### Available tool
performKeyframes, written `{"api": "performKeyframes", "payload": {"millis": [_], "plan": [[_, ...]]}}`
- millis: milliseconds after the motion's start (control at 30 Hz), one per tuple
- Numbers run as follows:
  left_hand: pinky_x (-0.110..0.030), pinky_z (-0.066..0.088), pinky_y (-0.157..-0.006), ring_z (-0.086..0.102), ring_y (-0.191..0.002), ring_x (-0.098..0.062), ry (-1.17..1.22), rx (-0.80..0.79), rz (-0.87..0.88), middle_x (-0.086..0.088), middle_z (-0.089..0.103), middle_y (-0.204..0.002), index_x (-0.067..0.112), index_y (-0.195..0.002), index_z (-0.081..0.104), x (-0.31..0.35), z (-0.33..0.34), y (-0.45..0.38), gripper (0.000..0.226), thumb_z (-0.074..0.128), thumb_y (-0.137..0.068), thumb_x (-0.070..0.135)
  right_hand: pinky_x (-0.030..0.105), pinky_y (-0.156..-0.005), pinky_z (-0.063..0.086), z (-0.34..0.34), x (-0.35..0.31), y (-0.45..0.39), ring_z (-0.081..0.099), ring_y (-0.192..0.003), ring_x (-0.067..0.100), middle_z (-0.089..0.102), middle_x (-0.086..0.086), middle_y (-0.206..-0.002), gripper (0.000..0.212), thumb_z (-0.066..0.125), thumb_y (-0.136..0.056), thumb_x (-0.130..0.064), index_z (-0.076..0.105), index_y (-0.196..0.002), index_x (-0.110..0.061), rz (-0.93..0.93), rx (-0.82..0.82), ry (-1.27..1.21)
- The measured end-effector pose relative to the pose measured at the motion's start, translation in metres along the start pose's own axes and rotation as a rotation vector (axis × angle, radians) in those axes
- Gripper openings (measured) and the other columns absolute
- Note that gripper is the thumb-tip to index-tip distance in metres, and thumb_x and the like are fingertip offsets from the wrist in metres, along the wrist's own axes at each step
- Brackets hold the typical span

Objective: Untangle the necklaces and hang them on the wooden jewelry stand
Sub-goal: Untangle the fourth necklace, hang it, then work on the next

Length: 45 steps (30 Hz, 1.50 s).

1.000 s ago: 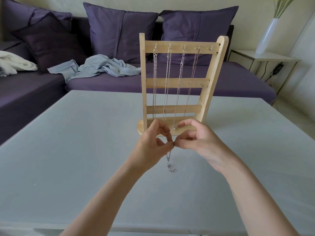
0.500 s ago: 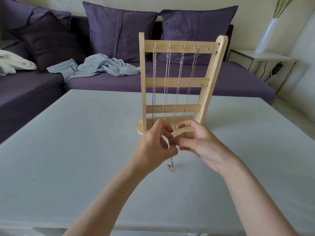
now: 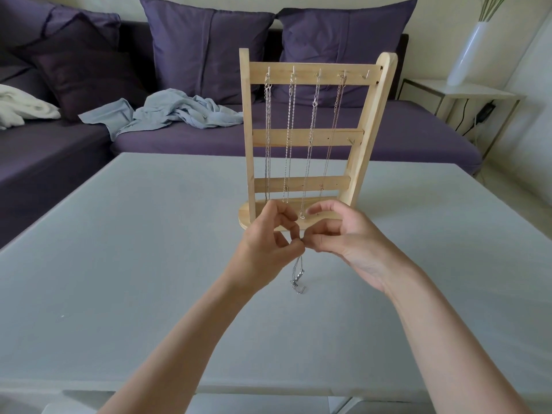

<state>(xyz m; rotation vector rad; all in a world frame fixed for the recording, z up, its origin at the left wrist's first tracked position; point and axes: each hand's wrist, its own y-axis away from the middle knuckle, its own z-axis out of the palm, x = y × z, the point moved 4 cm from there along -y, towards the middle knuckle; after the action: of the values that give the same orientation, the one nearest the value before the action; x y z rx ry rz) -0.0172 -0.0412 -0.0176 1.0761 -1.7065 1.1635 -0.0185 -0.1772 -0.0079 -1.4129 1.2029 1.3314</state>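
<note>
Above the tabletop [image 3: 119, 264], the left hand [image 3: 265, 246] and right hand [image 3: 349, 237] each pinch one silver necklace [image 3: 298, 276], dangling before the wooden jewelry stand [image 3: 307, 135].

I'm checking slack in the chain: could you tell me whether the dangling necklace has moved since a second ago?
Cannot tell: the necklace dangles below both hands' pinch, its end on the table before the stand, much as earlier.

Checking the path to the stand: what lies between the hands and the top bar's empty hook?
In the head view, the four hung chains and the stand's lower bars lie between the hands and the free hook.
</note>
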Motion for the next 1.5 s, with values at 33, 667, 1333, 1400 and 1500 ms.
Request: {"api": "performKeyframes", "payload": {"millis": [33, 667, 1333, 1400, 1500], "plan": [[-0.018, 0.036, -0.050, 0.037, -0.045, -0.004, 0.010, -0.005, -0.003, 0.002, 0.052, -0.079, 0.018, -0.085, 0.044, 0.000, 0.000, 0.000, 0.032, 0.058, -0.078, -0.010, 0.024, -0.075, 0.047, 0.000, 0.000, 0.000, 0.059, -0.067, 0.012, 0.065, 0.002, -0.070, 0.039, 0.070, -0.076, 0.005, 0.055, -0.107, -0.014, 0.007, -0.008, -0.008], [-0.014, 0.034, -0.047, 0.040, -0.047, -0.008, 0.126, -0.004, -0.161, 0.006, 0.055, -0.071, 0.014, -0.085, 0.045, 0.000, 0.008, 0.005, 0.024, 0.058, -0.080, -0.006, 0.025, -0.072, 0.041, 0.002, 0.005, 0.000, 0.050, -0.067, 0.014, 0.059, 0.001, -0.065, 0.039, 0.058, -0.076, 0.009, 0.049, -0.107, -0.013, 0.058, -0.009, 0.073], [-0.018, 0.035, -0.050, 0.042, -0.046, -0.009, 0.082, -0.083, -0.137, 0.009, 0.056, -0.072, 0.017, -0.088, 0.045, 0.000, -0.002, 0.002, 0.029, 0.058, -0.078, -0.008, 0.020, -0.072, 0.044, 0.002, 0.000, 0.000, 0.054, -0.067, 0.012, 0.063, -0.002, -0.068, 0.043, 0.064, -0.079, 0.007, 0.051, -0.113, -0.017, 0.018, -0.065, 0.084], [-0.022, 0.035, -0.051, 0.041, -0.049, -0.011, 0.060, -0.123, -0.136, 0.013, 0.057, -0.069, 0.018, -0.088, 0.046, -0.001, -0.002, 0.002, 0.030, 0.059, -0.077, -0.007, 0.022, -0.072, 0.044, 0.003, 0.001, 0.001, 0.053, -0.069, 0.014, 0.062, 0.001, -0.069, 0.040, 0.062, -0.080, 0.008, 0.051, -0.111, -0.015, 0.044, -0.109, 0.080], [-0.016, 0.034, -0.048, 0.038, -0.046, -0.008, 0.063, -0.128, -0.098, 0.012, 0.057, -0.069, 0.017, -0.087, 0.046, 0.001, -0.001, 0.001, 0.032, 0.059, -0.076, -0.010, 0.024, -0.067, 0.043, 0.004, 0.001, 0.003, 0.054, -0.064, 0.012, 0.059, 0.007, -0.071, 0.036, 0.058, -0.082, 0.011, 0.051, -0.108, -0.013, 0.076, -0.142, 0.017]]}}
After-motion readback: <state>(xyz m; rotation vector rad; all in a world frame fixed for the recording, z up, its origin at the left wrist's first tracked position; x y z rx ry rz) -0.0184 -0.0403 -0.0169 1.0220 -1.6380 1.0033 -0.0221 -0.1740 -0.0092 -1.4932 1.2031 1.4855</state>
